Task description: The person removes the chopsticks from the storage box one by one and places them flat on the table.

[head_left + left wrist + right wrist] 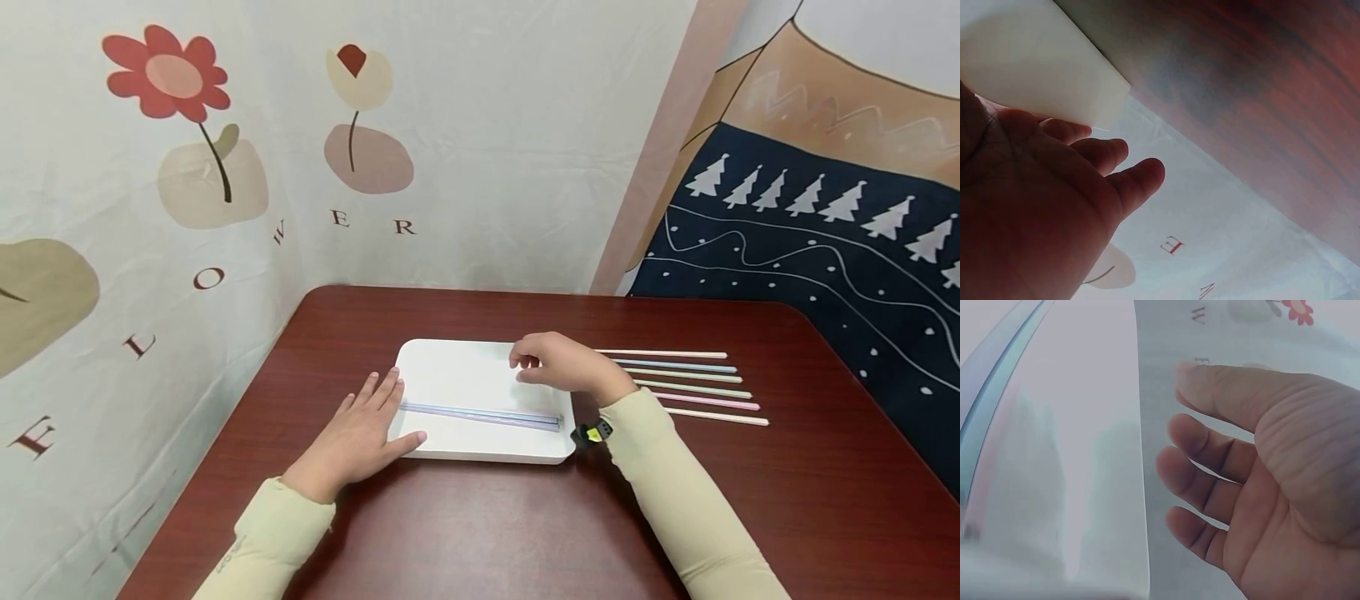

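A white rectangular tray point(453, 367) sits on the table, with a few thin pale blue and lilac sticks point(480, 414) lying lengthwise inside, close together. They look like straws, but I cannot tell for sure. My left hand point(356, 433) is at the tray's left edge, fingers and thumb spread. From the left wrist view, straight fingers reach past the white tray point(1047, 62). Over the tray's right side hovers my right hand point(562, 362), fingers loosely bent. In the right wrist view nothing lies between its thumb and fingers, and the coloured sticks point(991, 406) are apart from it.
Several similar sticks point(697, 392), white, blue, green and pink, lie in a spaced row on the table right of the tray; my right forearm crosses over their near ends. The dark red table point(480, 533) backs onto a printed curtain point(487, 167). A watch-like band point(592, 433) is on my right wrist.
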